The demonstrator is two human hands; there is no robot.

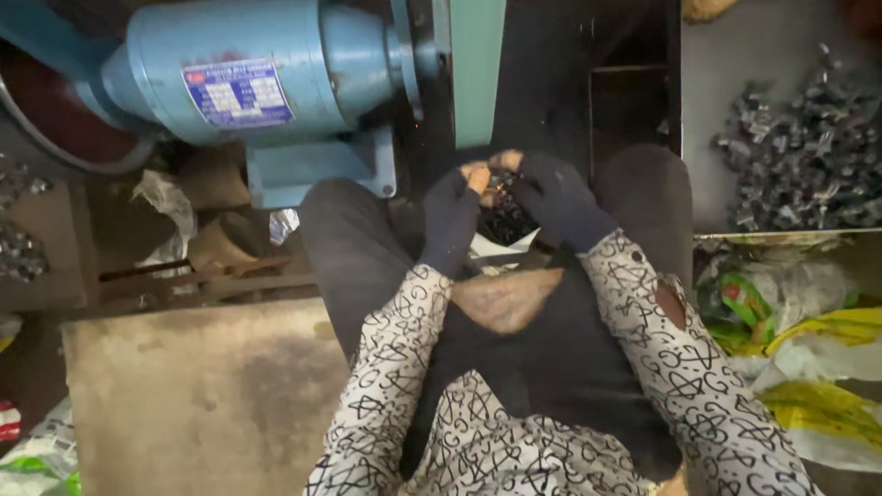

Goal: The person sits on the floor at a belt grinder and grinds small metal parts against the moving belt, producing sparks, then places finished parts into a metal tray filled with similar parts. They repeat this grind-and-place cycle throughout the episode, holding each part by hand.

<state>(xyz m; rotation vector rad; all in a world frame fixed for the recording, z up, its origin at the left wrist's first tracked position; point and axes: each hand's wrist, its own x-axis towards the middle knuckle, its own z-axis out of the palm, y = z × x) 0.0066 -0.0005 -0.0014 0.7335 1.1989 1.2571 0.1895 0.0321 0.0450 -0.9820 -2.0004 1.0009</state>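
Both my hands wear dark fingerless gloves and meet in front of my lap. My left hand (452,216) and my right hand (556,197) pinch a small dark metal part (501,188) between bare fingertips, just below a green sanding belt (478,69) on a blue bench grinder motor (266,73). More small dark parts (505,225) lie piled on my lap under the hands, over a white scrap. My sleeves are white with black patterns.
A grey tray (717,110) at the right holds a heap of shiny metal pieces (804,152). Crumpled green and yellow bags (790,321) lie below it. A worn wooden board (202,395) sits at lower left, with clutter and more metal bits (18,248) on the far left.
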